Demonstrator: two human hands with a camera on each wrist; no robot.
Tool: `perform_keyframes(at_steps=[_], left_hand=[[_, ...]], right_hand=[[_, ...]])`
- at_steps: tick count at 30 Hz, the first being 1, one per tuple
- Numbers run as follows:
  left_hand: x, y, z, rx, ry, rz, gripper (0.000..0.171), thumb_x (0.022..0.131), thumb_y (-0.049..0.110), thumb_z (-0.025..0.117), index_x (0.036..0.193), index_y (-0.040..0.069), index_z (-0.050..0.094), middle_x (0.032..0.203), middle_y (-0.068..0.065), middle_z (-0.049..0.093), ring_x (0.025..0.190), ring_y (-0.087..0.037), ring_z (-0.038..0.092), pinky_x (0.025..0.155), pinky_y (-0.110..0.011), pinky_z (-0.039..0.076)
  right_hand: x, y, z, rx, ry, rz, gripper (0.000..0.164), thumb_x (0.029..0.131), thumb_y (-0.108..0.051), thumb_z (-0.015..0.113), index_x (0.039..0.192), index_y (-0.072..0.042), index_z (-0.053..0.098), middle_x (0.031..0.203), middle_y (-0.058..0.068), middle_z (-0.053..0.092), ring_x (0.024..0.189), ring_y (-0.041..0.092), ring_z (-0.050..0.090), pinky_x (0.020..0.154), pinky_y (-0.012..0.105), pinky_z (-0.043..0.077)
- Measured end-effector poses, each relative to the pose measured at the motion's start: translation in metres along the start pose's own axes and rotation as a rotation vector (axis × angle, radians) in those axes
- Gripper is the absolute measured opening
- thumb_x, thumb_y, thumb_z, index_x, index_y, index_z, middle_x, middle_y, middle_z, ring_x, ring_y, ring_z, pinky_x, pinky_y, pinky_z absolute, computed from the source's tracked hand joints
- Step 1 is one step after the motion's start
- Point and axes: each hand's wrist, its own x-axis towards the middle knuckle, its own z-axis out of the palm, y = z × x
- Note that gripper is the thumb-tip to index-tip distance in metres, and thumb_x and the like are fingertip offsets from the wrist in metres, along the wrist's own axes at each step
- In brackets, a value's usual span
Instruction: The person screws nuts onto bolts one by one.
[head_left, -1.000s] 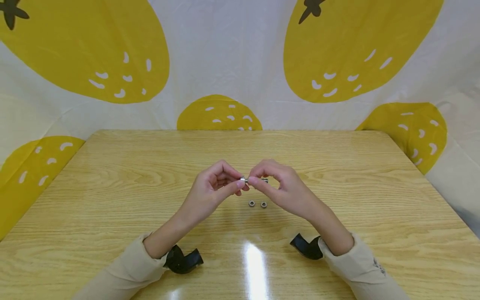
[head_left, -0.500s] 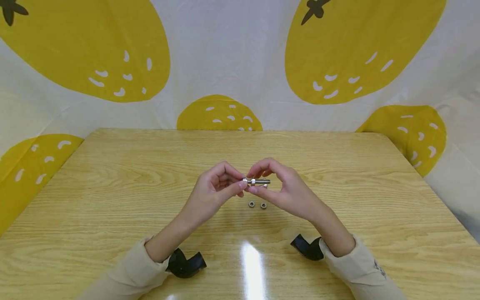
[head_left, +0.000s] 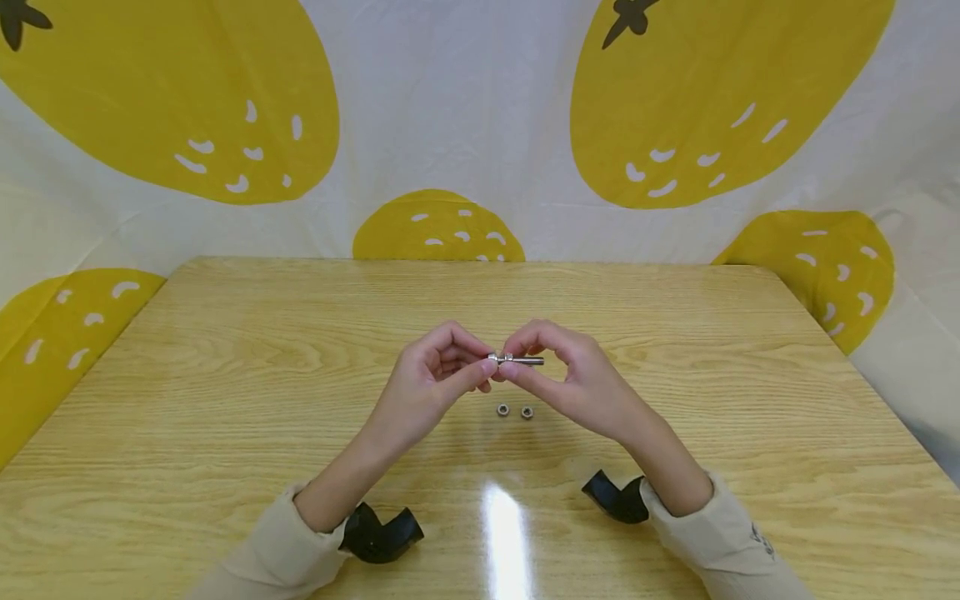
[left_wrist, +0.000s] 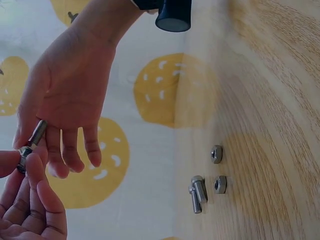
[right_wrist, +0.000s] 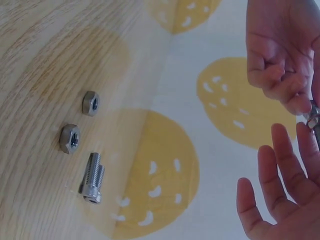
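Observation:
Over the middle of the table, my left hand (head_left: 427,379) pinches a silver bolt (head_left: 531,361) at its head, between thumb and fingers. The bolt lies nearly level in the head view, its threaded end to the right. A hex nut (head_left: 509,357) sits round the shank close to the head. My right hand (head_left: 573,379) pinches this nut with thumb and index finger. The left wrist view shows the bolt shank (left_wrist: 38,133) sticking out beyond the nut. In the right wrist view the nut (right_wrist: 313,121) is at the frame's edge.
Two loose hex nuts (head_left: 503,410) (head_left: 527,412) rest on the wooden table (head_left: 262,400) below the hands. Two more bolts (left_wrist: 199,189) lie side by side near them, hidden in the head view. A fruit-patterned cloth (head_left: 457,100) hangs behind the table. Black mounts (head_left: 381,533) stick out at both wrists.
Half a second ago the right fingers were spread apart around the bolt, baring the nut; now they are closed on the nut again. The left hand keeps its hold, nearly still.

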Motion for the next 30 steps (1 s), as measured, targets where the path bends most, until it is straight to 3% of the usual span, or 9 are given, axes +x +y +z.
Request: perform_keyframes(at_steps=[6, 10, 14, 23, 30], left_hand=[[0.001, -0.0005, 0.0011, -0.008, -0.006, 0.014, 0.014, 0.089, 0.006, 0.06, 0.099, -0.003, 0.055, 0.092, -0.02, 0.067, 0.074, -0.024, 0.063, 0.07, -0.029, 0.054], [0.0016, -0.0007, 0.0008, -0.006, 0.004, -0.009, 0.015, 0.09, 0.006, 0.06, 0.099, -0.003, 0.055, 0.091, -0.02, 0.066, 0.074, -0.02, 0.063, 0.072, -0.029, 0.054], [0.0021, -0.0005, 0.0004, 0.002, 0.013, -0.022, 0.015, 0.089, 0.006, 0.06, 0.1, -0.003, 0.056, 0.09, -0.018, 0.066, 0.074, -0.015, 0.063, 0.073, -0.028, 0.054], [0.0023, 0.0006, -0.0014, 0.01, -0.013, 0.004, 0.014, 0.09, 0.006, 0.06, 0.099, -0.003, 0.056, 0.09, -0.019, 0.067, 0.073, -0.017, 0.063, 0.07, -0.029, 0.054], [0.0022, 0.0008, -0.0033, 0.052, -0.022, 0.01, 0.013, 0.091, 0.007, 0.059, 0.099, -0.002, 0.055, 0.09, -0.021, 0.066, 0.073, -0.02, 0.063, 0.068, -0.028, 0.054]], right_hand=[[0.0002, -0.0005, -0.0014, -0.04, -0.006, 0.066, 0.019, 0.097, -0.023, 0.051, 0.093, -0.012, 0.065, 0.093, -0.002, 0.065, 0.088, 0.013, 0.057, 0.079, 0.029, 0.049], [-0.0007, -0.0032, -0.0046, -0.057, -0.007, 0.093, 0.016, 0.091, -0.019, 0.061, 0.105, -0.011, 0.061, 0.099, -0.003, 0.065, 0.091, 0.011, 0.057, 0.082, 0.03, 0.049], [-0.0004, -0.0039, -0.0066, -0.042, -0.011, 0.042, 0.027, 0.085, -0.011, 0.068, 0.11, -0.01, 0.057, 0.101, -0.002, 0.064, 0.095, 0.011, 0.056, 0.085, 0.03, 0.047], [0.001, -0.002, -0.0066, -0.009, 0.008, -0.035, 0.017, 0.085, -0.004, 0.065, 0.1, -0.008, 0.06, 0.093, -0.001, 0.063, 0.09, 0.012, 0.055, 0.084, 0.029, 0.045], [0.0014, -0.0013, -0.0037, -0.02, 0.002, -0.007, 0.01, 0.088, -0.008, 0.063, 0.099, -0.008, 0.062, 0.094, -0.001, 0.064, 0.09, 0.012, 0.056, 0.084, 0.031, 0.047]])
